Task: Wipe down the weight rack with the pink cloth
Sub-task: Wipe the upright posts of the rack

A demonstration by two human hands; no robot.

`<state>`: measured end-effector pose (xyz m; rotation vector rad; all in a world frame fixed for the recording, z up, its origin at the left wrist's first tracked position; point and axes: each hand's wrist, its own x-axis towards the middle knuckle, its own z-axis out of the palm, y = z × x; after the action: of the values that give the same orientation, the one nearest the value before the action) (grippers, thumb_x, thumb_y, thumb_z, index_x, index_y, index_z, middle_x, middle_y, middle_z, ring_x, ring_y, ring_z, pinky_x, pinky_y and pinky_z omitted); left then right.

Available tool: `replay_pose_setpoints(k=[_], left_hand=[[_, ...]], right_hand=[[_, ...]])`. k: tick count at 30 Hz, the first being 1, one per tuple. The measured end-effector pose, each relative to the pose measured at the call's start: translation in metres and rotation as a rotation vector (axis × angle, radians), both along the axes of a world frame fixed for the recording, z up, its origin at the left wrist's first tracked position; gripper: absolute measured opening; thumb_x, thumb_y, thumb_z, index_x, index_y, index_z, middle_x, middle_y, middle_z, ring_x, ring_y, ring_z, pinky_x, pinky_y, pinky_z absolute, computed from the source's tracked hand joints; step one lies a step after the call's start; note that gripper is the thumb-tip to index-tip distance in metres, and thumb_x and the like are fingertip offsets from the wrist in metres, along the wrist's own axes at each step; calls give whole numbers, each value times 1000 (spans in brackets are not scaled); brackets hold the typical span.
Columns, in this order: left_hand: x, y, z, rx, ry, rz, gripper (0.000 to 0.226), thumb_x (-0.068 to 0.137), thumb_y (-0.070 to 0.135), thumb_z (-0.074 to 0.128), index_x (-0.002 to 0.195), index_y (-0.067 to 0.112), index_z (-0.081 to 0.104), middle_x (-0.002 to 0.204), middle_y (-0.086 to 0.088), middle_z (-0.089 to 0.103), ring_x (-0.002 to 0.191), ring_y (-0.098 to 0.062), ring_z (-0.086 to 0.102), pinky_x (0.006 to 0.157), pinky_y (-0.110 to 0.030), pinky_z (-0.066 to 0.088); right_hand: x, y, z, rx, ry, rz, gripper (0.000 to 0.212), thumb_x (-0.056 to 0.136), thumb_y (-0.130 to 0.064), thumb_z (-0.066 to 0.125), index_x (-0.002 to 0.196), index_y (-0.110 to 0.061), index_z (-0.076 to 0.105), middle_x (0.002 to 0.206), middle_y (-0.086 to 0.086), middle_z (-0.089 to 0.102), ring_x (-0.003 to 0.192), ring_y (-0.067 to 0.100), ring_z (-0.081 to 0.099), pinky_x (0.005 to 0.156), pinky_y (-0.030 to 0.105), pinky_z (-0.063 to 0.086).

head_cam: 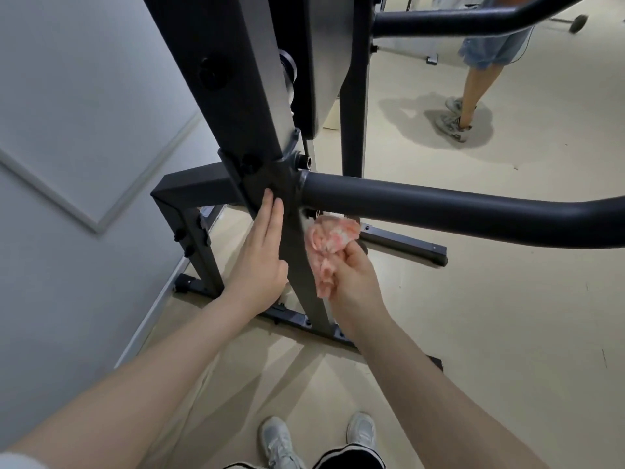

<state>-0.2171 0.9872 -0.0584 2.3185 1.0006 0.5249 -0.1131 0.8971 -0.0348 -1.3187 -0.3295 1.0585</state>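
Against the near face of a dark upright post (297, 265) of the weight rack (236, 106), two bare hands worked just below the joint where a thick round bar (439, 206) ran off to the right. The left hand (260, 262) lay flat on the left side of the post, its fingers (272, 214) straight and held together, their tips reaching up to the bracket at the joint; it held nothing. The right hand (351, 275) sat on the right side of the post with its fingers curled round a bunched pink cloth (328, 245), which it pressed against the post's right edge. The cloth rose above the hand in a crumpled wad, its top just under the round bar, and a lower fold hung down beside the post.

Left of the joint, a short square arm (192, 184) stuck out from the rack and turned down into a leg toward the floor. The rack's base rails (402, 247) lay on the pale floor (490, 333), one running far right behind the cloth. A grey wall (84, 130) stood on the left. At the near edge the wearer's two pale shoes (280, 438) showed. Far right, another person's legs (473, 93) in denim shorts and sneakers stood on the floor beyond a second curved bar (456, 20).
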Motion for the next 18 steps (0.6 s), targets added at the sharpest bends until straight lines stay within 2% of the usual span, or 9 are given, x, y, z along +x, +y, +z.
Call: replay_pose_setpoints(k=[2,4,6,8,10,12,13,16,18], left_hand=[[-5,6,0,12,-31,44,89,82,-9,41,148,26,-8,141,33,-27,126,24,-10,101,-20,34],[-15,12,3,15,-56,54,93,83,-10,44,145,33,-9,144,31,-25,118,32,-12,99,-10,27],[-25,19,3,30,-86,39,90,79,-12,46,149,24,3,158,8,-6,136,12,6,100,-4,20],[-35,24,3,58,-75,86,73,80,-8,46,146,6,19,150,-10,23,135,-19,29,99,-14,27],[-41,28,1,68,-71,96,71,83,-3,42,148,7,14,152,-4,17,140,-21,20,108,-23,20],[-45,30,-3,-2,-41,56,83,82,-11,39,147,19,-4,155,6,-6,140,-6,1,114,-22,7],[-47,30,-5,-53,-25,36,89,80,-15,36,147,23,-7,154,10,-13,136,1,-3,111,-14,3],[-51,29,-7,-130,-25,28,87,80,-17,35,148,20,-6,150,17,-20,128,9,-5,89,12,0],[-53,31,-1,-103,-80,28,85,82,-15,38,147,21,-4,147,19,-19,126,14,-6,85,14,3]], right_hand=[[-7,1,2,-8,-442,36,25,99,-6,43,98,-23,61,93,15,63,75,4,56,67,12,46],[-11,16,11,155,-989,134,35,91,8,43,120,-6,58,113,19,61,103,12,56,92,17,42],[-13,40,16,296,-1532,188,45,86,10,49,131,4,49,134,23,51,129,29,45,112,33,31],[-8,66,23,367,-1983,242,39,90,-1,47,128,0,54,133,18,54,128,30,47,112,39,28],[0,87,24,269,-2357,335,43,91,-12,35,127,-10,58,133,8,57,127,21,50,111,34,26],[11,95,15,136,-2534,389,47,92,-16,28,133,-13,51,137,3,53,129,16,47,111,32,26],[14,93,6,72,-2583,431,47,93,-17,28,136,-10,43,140,3,49,132,16,44,112,33,23],[21,71,-24,-200,-2697,843,53,97,-21,35,146,-5,21,154,8,28,143,21,22,111,37,-5],[21,67,-18,-210,-2699,803,54,90,-27,56,139,-10,44,146,4,43,137,17,36,111,35,4]])
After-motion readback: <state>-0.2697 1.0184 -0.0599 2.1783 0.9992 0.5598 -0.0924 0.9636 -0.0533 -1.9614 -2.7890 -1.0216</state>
